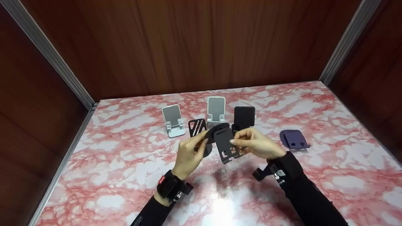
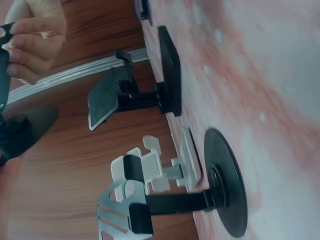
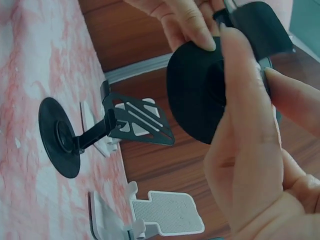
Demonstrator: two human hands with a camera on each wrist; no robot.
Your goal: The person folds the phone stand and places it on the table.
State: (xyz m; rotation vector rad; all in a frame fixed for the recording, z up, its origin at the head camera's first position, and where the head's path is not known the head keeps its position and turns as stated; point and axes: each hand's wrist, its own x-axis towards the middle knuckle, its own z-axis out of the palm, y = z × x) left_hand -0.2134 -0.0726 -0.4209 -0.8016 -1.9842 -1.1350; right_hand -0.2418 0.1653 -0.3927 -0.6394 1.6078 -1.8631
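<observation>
A black phone stand (image 1: pixel 223 144) is held in the air by both hands above the middle of the table. My left hand (image 1: pixel 188 153) pinches the edge of its round base (image 3: pixel 187 95). The fingers and thumb of my right hand (image 1: pixel 257 144) grip the lower side of its folded plate. Behind the held stand, a black slatted phone stand (image 1: pixel 196 126) stands on a round base, partly covered by the left hand. To its right rises a black phone stand (image 1: pixel 244 116), whose lower part the right hand hides in the head view.
Two white phone stands with grey faces stand farther back, one at left (image 1: pixel 172 116) and one in the middle (image 1: pixel 216 106). A purple phone stand (image 1: pixel 295 139) lies folded low at right. Wooden panels (image 1: pixel 201 47) enclose the red-and-white marbled table (image 1: pixel 110 175).
</observation>
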